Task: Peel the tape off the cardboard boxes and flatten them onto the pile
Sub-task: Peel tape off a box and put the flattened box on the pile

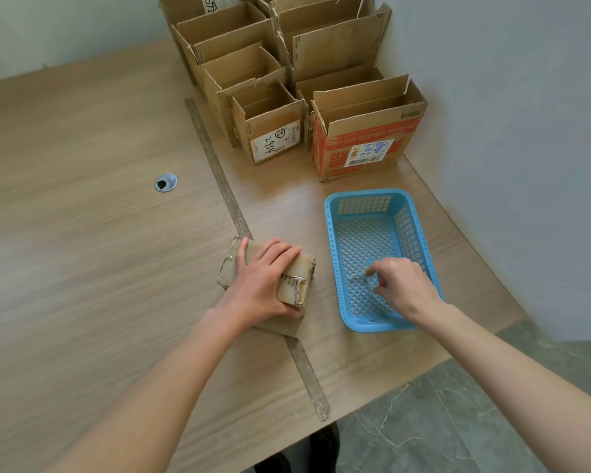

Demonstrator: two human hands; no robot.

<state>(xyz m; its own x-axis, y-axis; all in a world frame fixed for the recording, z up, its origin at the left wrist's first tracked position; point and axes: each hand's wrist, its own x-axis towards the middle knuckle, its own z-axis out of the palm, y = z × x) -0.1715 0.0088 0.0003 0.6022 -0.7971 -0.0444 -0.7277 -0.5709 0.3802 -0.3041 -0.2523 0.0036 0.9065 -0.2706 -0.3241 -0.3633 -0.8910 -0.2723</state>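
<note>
So, starting from the left edge of the desk [82,233], that side carries only a round metal cable port [165,182]; no stack of flattened boxes shows there or anywhere else, so I cannot tell where your pile is. Near the middle of the front edge, your left hand [260,285] lies flat on a small closed box [270,271], fingers spread over its top and pressing it down; the box sits across the long metal strip [236,213] that runs over the desk. Clear tape [292,278] crosses its near right corner, so this one looks only partly stripped and not yet flattened.

To its right, near the front right corner, your right hand [403,285] reaches into the blue basket [335,268] with fingertips drawn together; it seems to be pinching or dropping a clear scrap, but I cannot tell whether it grips anything. The basket appears otherwise close to empty, which suggests little tape has been collected.

At the back right corner, two rows of opened boxes [253,73] stand upright, with a white-labelled box [273,131] and an orange-printed box [365,141] nearest you. All of them await flattening, so most of the job looks to be ahead.
</note>
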